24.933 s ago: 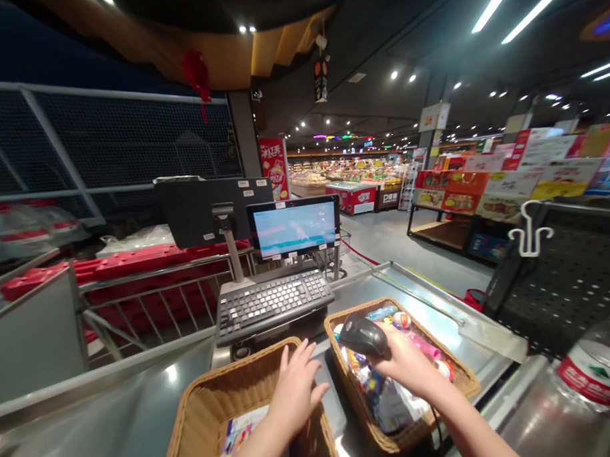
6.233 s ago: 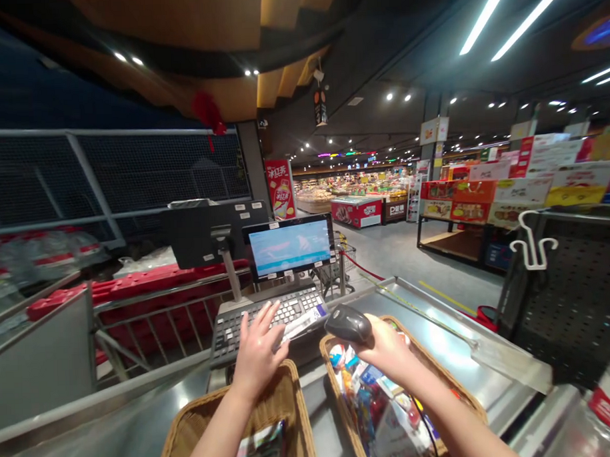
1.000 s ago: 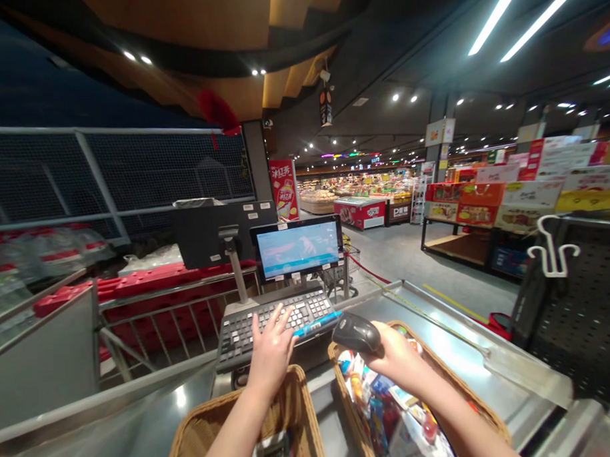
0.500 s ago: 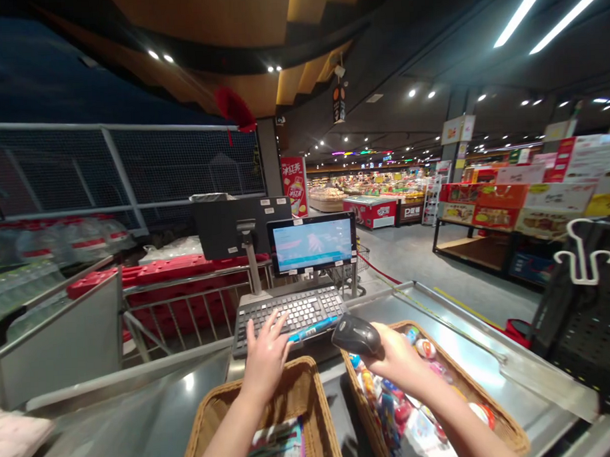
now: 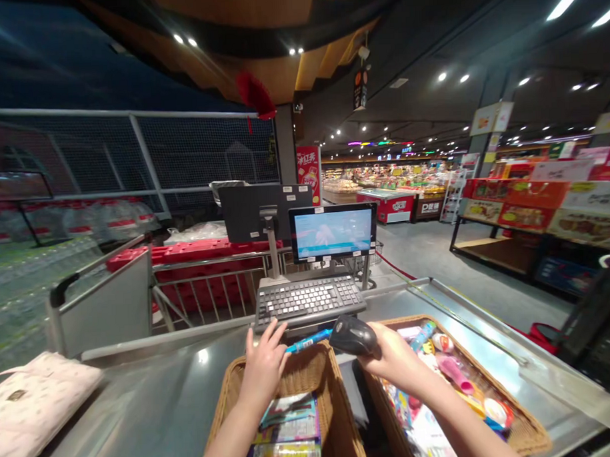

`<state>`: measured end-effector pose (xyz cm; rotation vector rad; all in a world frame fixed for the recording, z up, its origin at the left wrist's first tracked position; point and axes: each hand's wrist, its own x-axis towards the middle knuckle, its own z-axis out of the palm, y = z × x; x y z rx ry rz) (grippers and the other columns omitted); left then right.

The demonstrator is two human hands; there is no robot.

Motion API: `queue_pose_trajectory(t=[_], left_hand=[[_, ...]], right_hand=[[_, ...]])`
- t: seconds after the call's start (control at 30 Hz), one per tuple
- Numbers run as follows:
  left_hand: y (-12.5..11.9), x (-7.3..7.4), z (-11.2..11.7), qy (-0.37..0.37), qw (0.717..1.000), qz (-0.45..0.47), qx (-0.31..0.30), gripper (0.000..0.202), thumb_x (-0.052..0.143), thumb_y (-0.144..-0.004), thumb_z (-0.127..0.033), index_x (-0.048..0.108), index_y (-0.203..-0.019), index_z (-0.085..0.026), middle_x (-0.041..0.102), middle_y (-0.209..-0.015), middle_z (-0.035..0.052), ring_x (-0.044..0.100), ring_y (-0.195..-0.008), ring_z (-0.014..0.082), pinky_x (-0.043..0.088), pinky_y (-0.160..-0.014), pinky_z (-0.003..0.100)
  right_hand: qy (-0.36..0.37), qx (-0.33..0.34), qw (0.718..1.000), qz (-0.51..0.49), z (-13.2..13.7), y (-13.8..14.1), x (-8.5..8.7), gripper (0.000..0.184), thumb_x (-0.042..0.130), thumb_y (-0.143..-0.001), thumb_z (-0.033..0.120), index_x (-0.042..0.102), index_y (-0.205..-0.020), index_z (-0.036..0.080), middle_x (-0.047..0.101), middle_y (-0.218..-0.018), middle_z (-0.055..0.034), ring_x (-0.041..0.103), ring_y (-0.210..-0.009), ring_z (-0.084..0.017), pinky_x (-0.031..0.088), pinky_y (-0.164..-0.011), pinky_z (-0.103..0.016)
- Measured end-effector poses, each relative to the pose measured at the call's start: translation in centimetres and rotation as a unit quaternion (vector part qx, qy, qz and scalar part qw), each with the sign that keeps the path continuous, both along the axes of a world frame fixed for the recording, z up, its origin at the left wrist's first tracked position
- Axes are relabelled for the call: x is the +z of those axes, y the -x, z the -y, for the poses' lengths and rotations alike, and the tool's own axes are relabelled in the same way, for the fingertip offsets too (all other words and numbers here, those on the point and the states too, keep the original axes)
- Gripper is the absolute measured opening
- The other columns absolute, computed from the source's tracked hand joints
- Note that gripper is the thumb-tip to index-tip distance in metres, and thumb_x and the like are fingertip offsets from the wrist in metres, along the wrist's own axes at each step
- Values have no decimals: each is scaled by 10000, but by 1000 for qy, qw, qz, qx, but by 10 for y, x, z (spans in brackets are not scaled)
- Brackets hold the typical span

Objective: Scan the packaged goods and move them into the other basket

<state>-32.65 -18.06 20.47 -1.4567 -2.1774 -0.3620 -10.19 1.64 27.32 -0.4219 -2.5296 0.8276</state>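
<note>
My left hand (image 5: 264,363) is over the far rim of the left wicker basket (image 5: 347,413), just short of the keyboard (image 5: 307,298). A slim blue stick-shaped package (image 5: 311,341) with a barcode label juts out to the right from under its thumb side; the other fingers are spread. My right hand (image 5: 397,362) grips a black barcode scanner (image 5: 353,335), whose head faces left, close to the package's far end. Flat colourful packets (image 5: 292,429) lie in the left basket. Beneath my right forearm, the right wicker basket (image 5: 532,437) is full of mixed small wrapped goods (image 5: 453,370).
A lit screen (image 5: 332,233) stands behind the keyboard, beside the dark back of another monitor (image 5: 254,213). On the metal counter (image 5: 161,407) a pale pink bag (image 5: 36,414) lies at left. Metal railings (image 5: 221,285) run behind; boxed goods (image 5: 534,194) are stacked at right.
The view has swung left and shows more of the pink bag. My left hand and the blue package have drawn back from the keyboard toward the basket, with the package's end now by the scanner.
</note>
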Motion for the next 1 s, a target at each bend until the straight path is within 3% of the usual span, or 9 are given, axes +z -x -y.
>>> queue_pose_trajectory(t=[0.33, 0.67, 0.87, 1.0], left_hand=[[2, -44, 35, 69, 996, 60, 4, 170, 562, -840, -151, 642, -696, -194, 594, -1337, 68, 434, -1331, 317, 165, -1100, 695], [8, -87, 52, 165, 971, 173, -10, 168, 573, -824, -188, 705, -722, -212, 627, -1294, 62, 406, -1352, 295, 27, -1153, 645], [2, -99, 53, 233, 954, 190, 13, 220, 528, -827, -157, 727, -826, -251, 666, -1233, 76, 464, -1314, 286, 97, -1133, 654], [-5, -87, 44, 247, 953, 174, 15, 172, 561, -815, -224, 721, -877, -227, 592, -1333, 116, 426, -1344, 297, 104, -1139, 633]], right_hand=[[3, 22, 999, 29, 26, 20, -9, 220, 561, -665, 112, 617, -862, 193, 678, -937, -47, 616, -917, -218, 446, -802, -293], [9, 28, 997, 67, 41, 32, -24, 212, 576, -642, 114, 602, -843, 178, 658, -917, -55, 599, -869, -209, 418, -758, -281], [1, 30, 996, 86, 48, 32, -29, 148, 567, -647, 120, 575, -780, 186, 641, -834, -28, 590, -799, -191, 393, -690, -260], [20, 17, 997, 74, 38, 20, -29, 184, 572, -638, 113, 575, -806, 188, 642, -865, -28, 589, -820, -189, 402, -703, -254]])
